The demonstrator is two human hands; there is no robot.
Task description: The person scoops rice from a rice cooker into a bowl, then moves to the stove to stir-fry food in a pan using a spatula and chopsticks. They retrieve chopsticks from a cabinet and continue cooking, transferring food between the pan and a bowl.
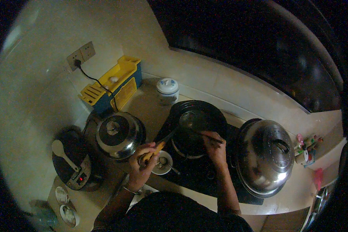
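My left hand [142,166] grips the yellow handle of a ladle or strainer [160,147]. Its dark shaft runs up over a black wok [213,108], and its round head seems to be in or just above the wok. In my right hand [216,149] are thin dark sticks that look like chopsticks [215,139], pointing into the wok. Dim light hides the wok's contents. Just right of my left hand, a white bowl [168,158] holds some pale food and a metal spoon [175,170]. Under the wok lies a black cooktop [188,175].
Right of the wok stands a large pot with a domed steel lid [258,156]. A lidded pan [123,133] and a rice cooker [81,174] with a paddle are at left. Behind are a white lidded jar [167,90] and a yellow-blue rack [124,92]. A range hood [235,52] overhangs.
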